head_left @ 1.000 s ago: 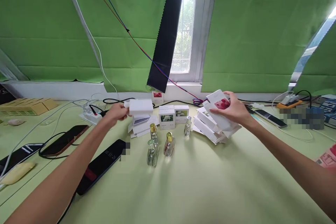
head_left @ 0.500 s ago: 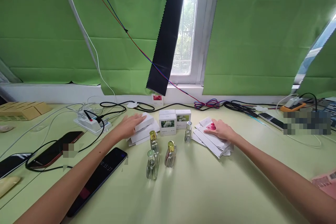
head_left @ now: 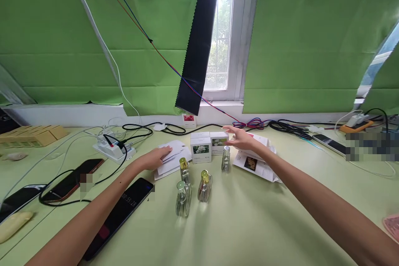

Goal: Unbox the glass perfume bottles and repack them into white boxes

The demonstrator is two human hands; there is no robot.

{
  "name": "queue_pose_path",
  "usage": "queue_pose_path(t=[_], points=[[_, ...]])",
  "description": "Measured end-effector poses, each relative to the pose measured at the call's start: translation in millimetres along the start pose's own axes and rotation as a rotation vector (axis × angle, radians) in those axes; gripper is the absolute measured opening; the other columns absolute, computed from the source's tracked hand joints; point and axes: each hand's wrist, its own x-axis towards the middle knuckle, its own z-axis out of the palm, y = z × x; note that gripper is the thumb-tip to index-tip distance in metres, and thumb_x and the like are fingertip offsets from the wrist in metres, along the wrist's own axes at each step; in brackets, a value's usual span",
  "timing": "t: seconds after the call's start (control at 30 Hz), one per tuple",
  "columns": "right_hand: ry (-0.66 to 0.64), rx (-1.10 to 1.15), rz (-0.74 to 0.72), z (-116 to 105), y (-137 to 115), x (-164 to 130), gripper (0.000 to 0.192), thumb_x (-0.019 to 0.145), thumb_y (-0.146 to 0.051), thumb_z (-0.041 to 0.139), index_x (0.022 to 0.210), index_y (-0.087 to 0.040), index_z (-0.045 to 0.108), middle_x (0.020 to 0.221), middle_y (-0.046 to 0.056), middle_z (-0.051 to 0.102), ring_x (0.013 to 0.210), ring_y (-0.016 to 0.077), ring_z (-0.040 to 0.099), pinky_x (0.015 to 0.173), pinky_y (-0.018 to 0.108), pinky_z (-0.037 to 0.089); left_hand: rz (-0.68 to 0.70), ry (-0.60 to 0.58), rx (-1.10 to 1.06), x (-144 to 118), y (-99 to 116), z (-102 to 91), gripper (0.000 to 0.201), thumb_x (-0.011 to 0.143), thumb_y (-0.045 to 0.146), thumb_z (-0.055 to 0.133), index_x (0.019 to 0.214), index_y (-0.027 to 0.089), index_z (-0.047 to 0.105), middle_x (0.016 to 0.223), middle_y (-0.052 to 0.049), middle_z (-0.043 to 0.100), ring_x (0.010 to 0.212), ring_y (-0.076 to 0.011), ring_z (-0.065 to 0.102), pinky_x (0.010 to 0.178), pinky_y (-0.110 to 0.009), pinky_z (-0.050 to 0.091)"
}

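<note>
My left hand (head_left: 156, 158) lies on a stack of flattened white boxes (head_left: 172, 167), its fingers stretched out. My right hand (head_left: 238, 138) is raised with the fingers apart, close to a white box (head_left: 219, 144) with a flower picture, and holds nothing. Another white flower box (head_left: 201, 149) stands beside that one. Behind my right hand's wrist is a pile of flattened printed boxes (head_left: 253, 164). Between my arms stand small glass bottles: a gold-capped bottle (head_left: 184, 173), another gold-capped bottle (head_left: 204, 191), a pale-capped bottle (head_left: 183, 203) and a silver-capped bottle (head_left: 225, 162).
A phone showing a timer (head_left: 124, 212) lies under my left forearm. Further left are a power strip (head_left: 114, 149), another phone (head_left: 73, 181) and yellow boxes (head_left: 34, 135). Black cables (head_left: 289, 128) run along the back edge. A small red-pictured card (head_left: 188, 121) stands by the wall.
My right hand has lifted off the right pile and moved left toward the standing boxes. That pile has shifted, showing a dark picture. My left hand has slid lower on its stack.
</note>
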Motion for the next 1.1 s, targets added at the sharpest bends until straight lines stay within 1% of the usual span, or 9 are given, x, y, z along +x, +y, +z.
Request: queue_pose_path(t=[0.13,0.3,0.4,0.5,0.57,0.67,0.77,0.93,1.1], points=[[-0.043,0.065,-0.011,2.1,-2.0,6.8,0.034,0.074,-0.017,0.077,0.108,-0.018,0.07,0.098,0.003,0.076,0.093,0.0211,0.071,0.08,0.028,0.054,-0.008,0.197,-0.028,-14.9,10.6,-28.4,0.063,0.075,0.009,0.042,0.136,0.015,0.058,0.146,-0.01,0.057,0.135,-0.0269,0.052,0.112,-0.035,0.041],[0.084,0.005,0.02,-0.5,-7.2,2.9,0.029,0.078,-0.017,0.076,0.106,-0.019,0.07,0.101,0.007,0.075,0.097,0.0239,0.071,0.083,0.032,0.053,0.164,0.514,-0.122,-30.7,60.3,-51.2,0.036,0.09,0.023,0.039,0.107,0.017,0.071,0.114,-0.01,0.074,0.104,-0.0257,0.067,0.095,-0.035,0.049],[0.271,-0.057,0.023,-1.2,-21.7,-7.1,0.022,0.093,-0.022,0.061,0.114,-0.017,0.065,0.111,0.012,0.07,0.107,0.0257,0.066,0.096,0.04,0.048,0.356,0.535,-0.135,-22.9,95.5,-55.3,0.033,0.095,0.036,0.045,0.106,0.017,0.07,0.11,-0.01,0.073,0.101,-0.025,0.066,0.091,-0.035,0.049],[0.48,-0.179,-0.066,4.3,-48.1,-29.2,0.019,0.099,-0.026,0.052,0.109,-0.016,0.064,0.106,0.014,0.066,0.101,0.0264,0.063,0.091,0.04,0.049,0.347,0.447,-0.023,-4.4,118.3,-55.5,0.024,0.09,0.036,0.059,0.101,0.018,0.07,0.105,-0.009,0.071,0.097,-0.0258,0.066,0.083,-0.033,0.049],[0.426,-0.241,-0.146,12.5,-70.4,-50.0,0.02,0.101,-0.031,0.05,0.105,-0.018,0.064,0.102,0.012,0.065,0.093,0.0245,0.063,0.083,0.037,0.051,0.322,0.409,0.038,7.0,125.4,-54.7,0.019,0.085,0.032,0.066,0.097,0.018,0.069,0.104,-0.01,0.07,0.095,-0.0257,0.066,0.08,-0.032,0.049],[0.243,-0.309,-0.243,31.3,-102.8,-80.5,0.034,0.1,-0.05,0.053,0.107,-0.018,0.063,0.103,0.011,0.065,0.09,0.024,0.064,0.077,0.034,0.051,0.301,0.406,0.057,15.1,128.8,-53.6,0.02,0.082,0.028,0.071,0.098,0.017,0.068,0.107,-0.011,0.068,0.1,-0.027,0.066,0.081,-0.031,0.048],[0.06,-0.344,-0.244,54.1,-124.4,-98.1,0.05,0.094,-0.062,0.056,0.116,-0.018,0.059,0.108,0.011,0.065,0.082,0.0232,0.066,0.067,0.032,0.049,0.273,0.385,0.078,14.9,129.9,-54.1,0.023,0.08,0.028,0.073,0.099,0.015,0.068,0.11,-0.014,0.067,0.102,-0.0286,0.065,0.081,-0.032,0.049],[-0.111,-0.367,-0.176,81.3,-131.5,-100.6,0.046,0.087,-0.042,0.07,0.122,-0.017,0.054,0.108,0.01,0.064,0.075,0.0228,0.068,0.061,0.03,0.046,0.254,0.335,0.111,11.5,132.8,-56.9,0.018,0.078,0.026,0.074,0.092,0.015,0.07,0.109,-0.014,0.069,0.105,-0.0286,0.065,0.084,-0.032,0.049],[-0.143,-0.284,-0.066,74.4,-120.2,-105.2,0.036,0.081,-0.025,0.069,0.114,-0.017,0.056,0.109,0.009,0.061,0.083,0.0224,0.067,0.069,0.029,0.048,0.232,0.332,0.104,2.0,139.6,-56.2,0.013,0.078,0.026,0.071,0.088,0.017,0.071,0.1,-0.012,0.072,0.095,-0.0276,0.068,0.077,-0.032,0.049]])
